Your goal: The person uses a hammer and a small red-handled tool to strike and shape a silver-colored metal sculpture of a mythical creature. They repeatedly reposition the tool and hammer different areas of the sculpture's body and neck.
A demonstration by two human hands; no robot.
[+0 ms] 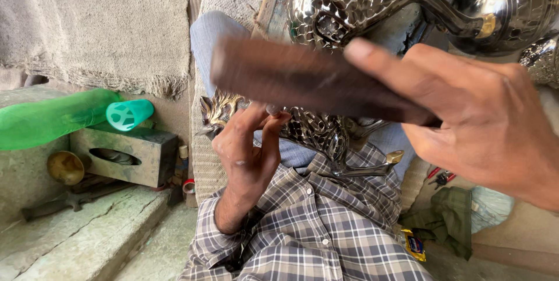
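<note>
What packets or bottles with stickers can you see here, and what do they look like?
Small yellow and blue foil packet: lies on the floor at lower right, beside a crumpled dark green cloth; flat, rectangular.
Green plastic bottle: lies on its side at left, above a grey metal block; no label shows.

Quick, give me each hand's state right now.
Left hand: fingers pinched on the embossed metal piece on the lap.
Right hand: closed around a dark flat tool, blurred.
</note>
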